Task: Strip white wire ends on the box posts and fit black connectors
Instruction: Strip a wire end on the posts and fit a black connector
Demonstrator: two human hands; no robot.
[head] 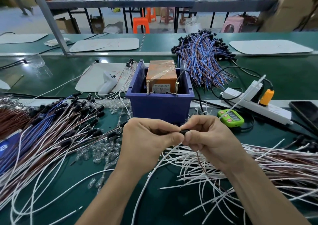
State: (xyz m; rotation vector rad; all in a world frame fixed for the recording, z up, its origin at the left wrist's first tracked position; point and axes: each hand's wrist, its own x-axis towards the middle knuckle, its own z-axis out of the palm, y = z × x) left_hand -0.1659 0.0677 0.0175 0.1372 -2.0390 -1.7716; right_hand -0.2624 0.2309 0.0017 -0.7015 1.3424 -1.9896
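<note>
Both hands met near the middle of the dark green bench mat [165, 205], just in front of the blue plastic box [160, 107]. The left hand [148, 138] and the right hand [210, 135] were curled, thumb and forefinger tips pinching a small black plastic connector [183, 131] between them. A thin white wire [151, 173] trailed down and to the left from under the fingers, and a thin brown wire [202, 166] dropped from the right hand.

Inside the box sat an orange tape-wrapped block [161, 71], with two brass screw posts [147, 87] standing at its near side. A loose spread of white wires [258, 164] lay to the right of the hands, and a heap of brown, blue and white wires with black ends [60, 125] lay to the left. Small clear glass bulbs [99, 152] were scattered between that heap and the left hand. To the right of the box were a green counter [230, 119] and a white power strip [258, 102].
</note>
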